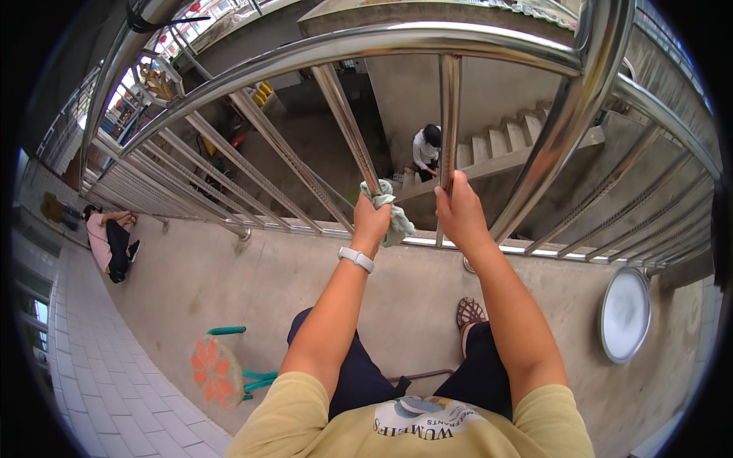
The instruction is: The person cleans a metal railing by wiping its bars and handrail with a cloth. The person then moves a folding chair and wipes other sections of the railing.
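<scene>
A metal railing (395, 43) with upright bars stands before me. My left hand (372, 220) clasps a pale green cloth (399, 226), which is wrapped around the lower part of one railing bar (346, 123). The cloth's loose end hangs to the right of that bar. My right hand (460, 212) grips the neighbouring bar (449, 109), with the thumb on its near side; some of its fingers are hidden behind the bar. Between my hands is a gap in the railing.
A stool (215, 372) with a flower-patterned seat lies tipped at my left. At the right a round metal basin (627, 315) leans near the railing. One person (106, 240) sits farther along the balcony; another person (426, 150) is below, beside concrete stairs (509, 137).
</scene>
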Demonstrator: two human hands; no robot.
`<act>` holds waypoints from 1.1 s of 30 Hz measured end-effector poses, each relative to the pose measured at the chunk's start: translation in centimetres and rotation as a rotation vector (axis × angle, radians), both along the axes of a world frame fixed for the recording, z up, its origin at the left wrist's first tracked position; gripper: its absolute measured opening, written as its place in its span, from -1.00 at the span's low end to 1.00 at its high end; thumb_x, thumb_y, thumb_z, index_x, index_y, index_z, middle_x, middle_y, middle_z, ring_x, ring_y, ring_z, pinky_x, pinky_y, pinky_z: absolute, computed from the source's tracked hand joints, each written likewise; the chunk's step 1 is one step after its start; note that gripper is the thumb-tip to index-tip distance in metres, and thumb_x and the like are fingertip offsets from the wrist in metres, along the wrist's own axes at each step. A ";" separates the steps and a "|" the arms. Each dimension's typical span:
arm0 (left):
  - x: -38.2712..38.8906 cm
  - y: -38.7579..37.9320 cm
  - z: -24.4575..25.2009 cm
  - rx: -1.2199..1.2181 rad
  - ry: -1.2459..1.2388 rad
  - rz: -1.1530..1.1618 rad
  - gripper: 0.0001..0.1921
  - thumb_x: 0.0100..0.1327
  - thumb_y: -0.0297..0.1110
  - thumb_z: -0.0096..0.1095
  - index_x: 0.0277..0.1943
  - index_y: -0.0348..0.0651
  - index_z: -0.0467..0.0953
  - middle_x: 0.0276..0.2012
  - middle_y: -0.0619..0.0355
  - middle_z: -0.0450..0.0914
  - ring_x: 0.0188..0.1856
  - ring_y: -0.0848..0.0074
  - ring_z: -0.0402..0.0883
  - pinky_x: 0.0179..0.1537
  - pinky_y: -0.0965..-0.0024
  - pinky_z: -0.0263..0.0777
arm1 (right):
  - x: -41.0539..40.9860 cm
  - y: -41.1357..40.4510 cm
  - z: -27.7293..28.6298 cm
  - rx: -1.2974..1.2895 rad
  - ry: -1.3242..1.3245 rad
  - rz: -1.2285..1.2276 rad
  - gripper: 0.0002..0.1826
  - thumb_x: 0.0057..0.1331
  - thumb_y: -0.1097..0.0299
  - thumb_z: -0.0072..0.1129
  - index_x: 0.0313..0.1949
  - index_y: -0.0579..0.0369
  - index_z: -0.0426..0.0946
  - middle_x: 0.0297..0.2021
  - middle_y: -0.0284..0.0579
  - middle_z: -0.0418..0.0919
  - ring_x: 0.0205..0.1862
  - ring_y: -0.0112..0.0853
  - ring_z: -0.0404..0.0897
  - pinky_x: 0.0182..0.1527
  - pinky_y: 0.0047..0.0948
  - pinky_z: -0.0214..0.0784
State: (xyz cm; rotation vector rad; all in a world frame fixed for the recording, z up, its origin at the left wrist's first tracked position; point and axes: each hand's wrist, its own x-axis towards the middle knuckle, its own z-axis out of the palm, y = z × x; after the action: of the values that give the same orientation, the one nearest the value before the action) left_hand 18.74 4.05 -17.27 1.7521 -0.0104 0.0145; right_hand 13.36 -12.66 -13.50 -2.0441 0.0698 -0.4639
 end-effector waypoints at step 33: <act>0.6 0.5 1.0 0.027 -0.112 -0.046 -0.74 0.11 -0.47 0.21 -0.10 -0.18 0.46 -0.31 0.15 0.58 -0.30 0.47 0.56 -0.24 0.40 0.44 | -0.4 0.0 0.5 0.027 0.043 0.011 -0.76 0.28 0.44 -0.01 -0.09 0.17 0.23 -0.33 0.12 0.47 -0.26 0.08 0.47 -0.24 -0.06 0.29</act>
State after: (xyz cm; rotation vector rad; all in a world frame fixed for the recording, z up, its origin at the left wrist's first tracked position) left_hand 19.33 4.59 -16.23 1.7756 -0.1328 0.0789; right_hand 12.93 -12.68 -12.99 -2.0277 0.0907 -0.4102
